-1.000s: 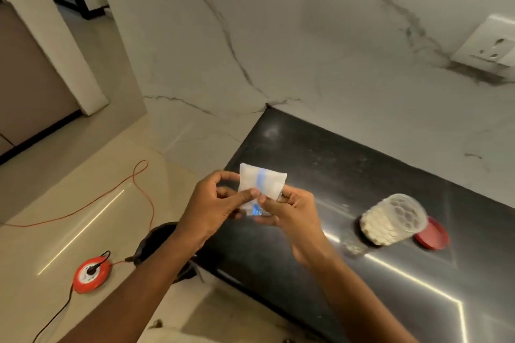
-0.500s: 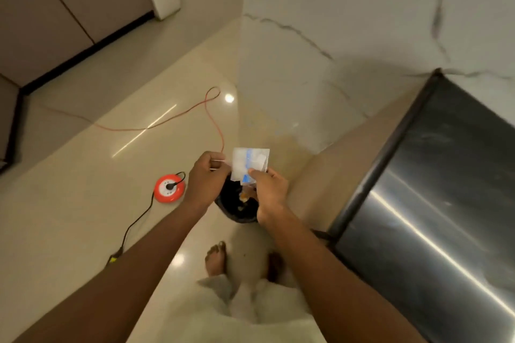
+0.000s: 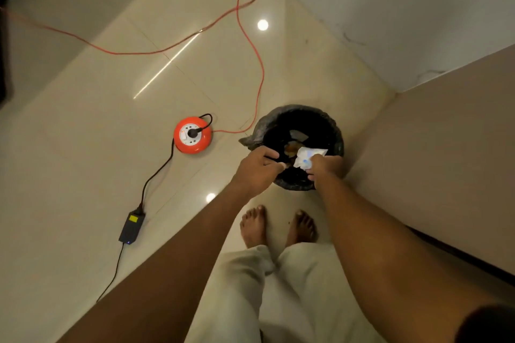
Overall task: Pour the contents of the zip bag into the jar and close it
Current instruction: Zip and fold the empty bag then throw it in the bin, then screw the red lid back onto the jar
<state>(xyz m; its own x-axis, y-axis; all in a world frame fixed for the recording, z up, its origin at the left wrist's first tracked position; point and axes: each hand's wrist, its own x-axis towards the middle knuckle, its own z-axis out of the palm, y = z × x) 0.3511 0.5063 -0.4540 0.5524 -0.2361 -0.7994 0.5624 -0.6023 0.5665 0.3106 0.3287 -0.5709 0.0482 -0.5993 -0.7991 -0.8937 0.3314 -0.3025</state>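
Note:
The empty clear zip bag (image 3: 308,157), with a blue mark on it, is pinched in my right hand (image 3: 326,168) over the mouth of a black lined waste bin (image 3: 333,131) on the floor. My left hand (image 3: 257,168) hovers at the bin's left rim with its fingers curled together, apart from the bag; I see nothing in it. The jar and its lid are out of view.
An orange extension reel (image 3: 192,135) lies left of the bin, its orange cable (image 3: 250,44) looping across the floor. A black power adapter (image 3: 131,227) lies nearer. My bare feet (image 3: 277,227) stand just before the bin. A beige cabinet side (image 3: 440,153) rises on the right.
My view has swung from the counter with the jar down to the floor. Both hands carried the bag down over the bin, and my left hand has let go of it.

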